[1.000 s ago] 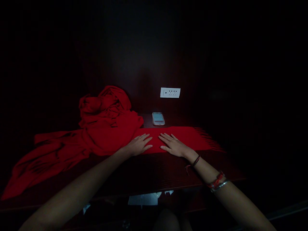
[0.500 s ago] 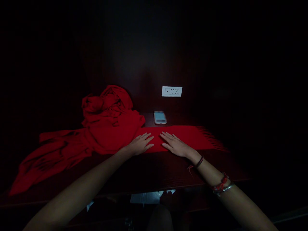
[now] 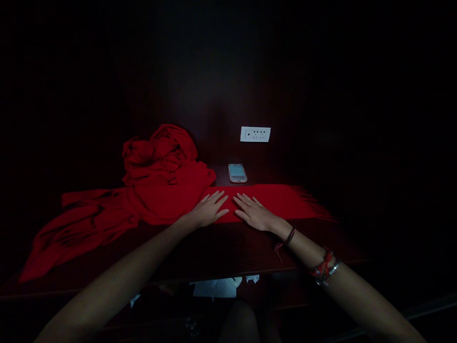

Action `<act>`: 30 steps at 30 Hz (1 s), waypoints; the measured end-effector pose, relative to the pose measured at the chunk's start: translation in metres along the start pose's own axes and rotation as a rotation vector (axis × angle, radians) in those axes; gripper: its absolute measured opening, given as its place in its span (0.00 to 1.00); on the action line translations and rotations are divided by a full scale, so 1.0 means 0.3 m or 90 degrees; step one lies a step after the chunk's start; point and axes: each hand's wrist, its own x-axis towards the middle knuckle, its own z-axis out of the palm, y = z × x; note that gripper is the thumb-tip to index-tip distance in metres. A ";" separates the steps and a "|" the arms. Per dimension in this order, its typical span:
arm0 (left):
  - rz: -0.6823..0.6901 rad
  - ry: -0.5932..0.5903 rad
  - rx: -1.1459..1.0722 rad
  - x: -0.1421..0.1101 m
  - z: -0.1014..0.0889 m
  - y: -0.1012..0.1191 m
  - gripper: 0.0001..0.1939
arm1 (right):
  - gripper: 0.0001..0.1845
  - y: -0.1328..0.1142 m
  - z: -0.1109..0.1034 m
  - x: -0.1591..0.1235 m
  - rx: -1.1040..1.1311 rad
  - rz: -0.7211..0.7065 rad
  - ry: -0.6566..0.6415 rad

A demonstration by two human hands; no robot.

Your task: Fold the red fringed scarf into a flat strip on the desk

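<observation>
A red scarf (image 3: 282,201) with a fringed right end stretches across the dark table. Its right part lies flat as a narrow strip, while the left part is bunched into a loose heap, with one end trailing toward the front left. My left hand (image 3: 210,209) rests palm down on the strip beside the heap, fingers spread, a ring on one finger. Opposite it, my right hand (image 3: 255,213) also presses flat on the cloth with its fingers apart. A small gap of red fabric shows between the two hands.
Behind the scarf lies a phone (image 3: 237,173) with a lit screen. A white wall socket (image 3: 255,134) sits above it. Papers (image 3: 215,287) show below the table's front edge (image 3: 250,274). Both sides of the view are very dark.
My right hand has shifted slightly left over the scarf, closer to my left hand. My left hand stays nearly in place, and the scarf keeps its shape.
</observation>
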 end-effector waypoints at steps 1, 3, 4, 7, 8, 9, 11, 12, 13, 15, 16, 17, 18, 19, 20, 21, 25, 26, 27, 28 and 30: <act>0.001 -0.017 -0.007 -0.003 0.002 0.002 0.31 | 0.34 -0.002 0.008 0.001 -0.008 0.004 -0.008; -0.005 -0.066 -0.024 -0.008 0.006 0.006 0.32 | 0.34 0.004 0.021 -0.007 -0.022 0.012 -0.033; -0.010 -0.084 -0.030 -0.009 0.008 0.007 0.33 | 0.34 0.010 0.023 -0.015 -0.030 0.014 -0.041; -0.024 -0.098 -0.037 -0.007 0.012 0.011 0.33 | 0.33 0.028 0.005 -0.045 -0.057 0.035 -0.061; -0.025 -0.097 -0.040 -0.006 0.013 0.012 0.33 | 0.33 0.030 -0.006 -0.053 -0.072 0.050 -0.067; -0.026 -0.095 -0.042 -0.006 0.014 0.013 0.33 | 0.33 0.029 -0.018 -0.059 -0.086 0.064 -0.065; -0.023 -0.080 -0.039 -0.006 0.016 0.017 0.33 | 0.33 0.016 -0.032 -0.060 -0.102 0.073 -0.032; -0.021 -0.068 -0.032 -0.008 0.016 0.018 0.32 | 0.33 0.007 -0.032 -0.056 -0.099 0.066 -0.007; -0.022 -0.057 -0.024 -0.010 0.016 0.020 0.32 | 0.33 -0.003 -0.026 -0.049 -0.090 0.051 0.012; -0.027 -0.053 -0.015 -0.015 0.015 0.023 0.32 | 0.34 -0.019 -0.006 -0.035 -0.062 0.029 0.009; -0.029 -0.061 -0.015 -0.017 0.013 0.024 0.32 | 0.34 -0.022 0.005 -0.030 -0.049 0.024 -0.012; -0.032 -0.071 -0.017 -0.019 0.011 0.025 0.32 | 0.34 -0.022 0.013 -0.029 -0.040 0.022 -0.035; -0.032 -0.080 -0.020 -0.020 0.009 0.027 0.33 | 0.34 -0.018 0.018 -0.031 -0.034 0.025 -0.059; -0.032 -0.088 -0.023 -0.020 0.007 0.028 0.33 | 0.34 -0.010 0.017 -0.037 -0.031 0.030 -0.080; -0.031 -0.092 -0.026 -0.020 0.005 0.029 0.33 | 0.35 -0.002 0.012 -0.045 -0.031 0.036 -0.098; -0.032 -0.092 -0.030 -0.019 0.004 0.031 0.33 | 0.35 0.007 0.003 -0.054 -0.033 0.043 -0.112; -0.027 -0.059 -0.027 -0.015 0.000 0.035 0.32 | 0.38 0.007 -0.032 -0.071 -0.036 0.071 -0.116; -0.029 -0.042 -0.019 -0.015 -0.002 0.034 0.32 | 0.38 -0.004 -0.032 -0.066 -0.033 0.061 -0.095; -0.035 -0.026 -0.010 -0.015 -0.005 0.032 0.31 | 0.37 -0.018 -0.027 -0.058 -0.031 0.046 -0.069; -0.048 -0.015 -0.002 -0.016 -0.007 0.028 0.31 | 0.36 -0.033 -0.018 -0.047 -0.028 0.027 -0.046; -0.083 -0.025 0.008 -0.019 -0.010 0.019 0.30 | 0.34 -0.058 0.006 -0.027 -0.026 -0.003 -0.031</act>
